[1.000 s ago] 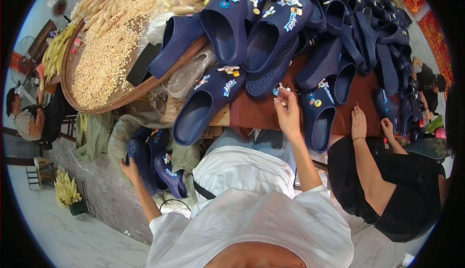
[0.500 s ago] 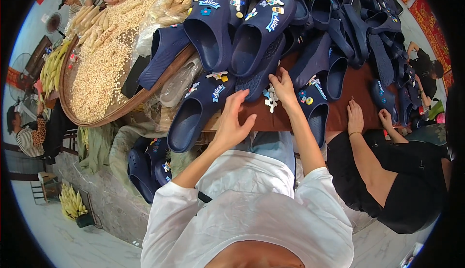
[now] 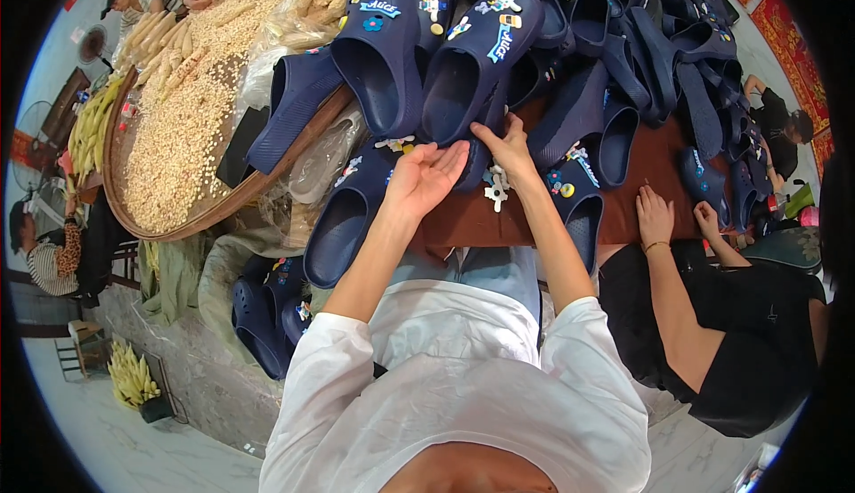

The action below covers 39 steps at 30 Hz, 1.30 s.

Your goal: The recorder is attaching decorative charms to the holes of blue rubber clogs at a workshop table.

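Just in front of both hands, on the brown bench [image 3: 481, 221], lies a dark blue clog [image 3: 476, 70] with its opening turned toward the person. Its long axis runs away from the hands and leans a little to the right, so the rounded toe points to the far side and the open heel end is nearest to the fingers. The upper part carries several small coloured charms and a light blue label near the toe.

The right hand [image 3: 509, 144] rests on the heel rim of this clog, with the fingers bent over the edge; it seems to grip the rim, but how firm the hold is I cannot tell. The left hand [image 3: 426, 175] is open, palm up, fingers spread, just left of the right hand and below the clog, holding nothing. Small white charms [image 3: 495, 183] lie on the bench just beside the right wrist.

To the left of the left hand lies another dark blue clog [image 3: 349, 217], and beyond it a round woven tray [image 3: 191, 221] of pale grains. To the right of the right hand, another person's hands [image 3: 677, 217] rest on the bench, beside a pile of dark blue clogs [image 3: 659, 57].
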### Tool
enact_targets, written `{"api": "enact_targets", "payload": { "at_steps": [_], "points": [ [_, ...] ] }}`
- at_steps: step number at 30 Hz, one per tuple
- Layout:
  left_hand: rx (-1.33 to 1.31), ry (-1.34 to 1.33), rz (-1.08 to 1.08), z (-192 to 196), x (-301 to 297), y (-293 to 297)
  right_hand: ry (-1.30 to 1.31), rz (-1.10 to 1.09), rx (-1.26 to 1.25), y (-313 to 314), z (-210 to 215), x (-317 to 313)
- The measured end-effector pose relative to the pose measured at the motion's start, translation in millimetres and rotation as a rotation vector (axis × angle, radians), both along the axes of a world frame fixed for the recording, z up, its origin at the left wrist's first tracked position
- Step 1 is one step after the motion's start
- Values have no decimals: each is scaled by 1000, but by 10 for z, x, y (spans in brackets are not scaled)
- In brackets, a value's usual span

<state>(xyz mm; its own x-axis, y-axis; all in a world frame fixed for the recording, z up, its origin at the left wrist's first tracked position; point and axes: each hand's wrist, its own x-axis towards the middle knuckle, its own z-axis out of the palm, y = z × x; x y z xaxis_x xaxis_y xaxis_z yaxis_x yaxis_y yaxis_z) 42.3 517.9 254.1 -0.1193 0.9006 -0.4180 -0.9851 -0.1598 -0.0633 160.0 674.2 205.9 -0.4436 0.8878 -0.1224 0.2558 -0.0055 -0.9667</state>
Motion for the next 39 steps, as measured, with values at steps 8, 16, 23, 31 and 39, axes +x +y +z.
{"api": "enact_targets", "payload": {
  "at_steps": [8, 16, 23, 31, 39],
  "points": [
    [24, -189, -54, -3, -42, 10, 225, -172, -313, -171, 202, 6],
    [64, -221, -83, -12, -40, 38, 627, -100, -570, -205, 293, 191],
    [76, -217, -93, -34, -40, 43, 627, -136, -573, -588, 697, 546],
    [109, -316, -94, -163, -74, 120, 505, 21, -335, -1324, 793, 919],
    [-234, 310, -166, -121, -6, 157, 309, 21, 34, -1894, 534, 1153]
  ]
}}
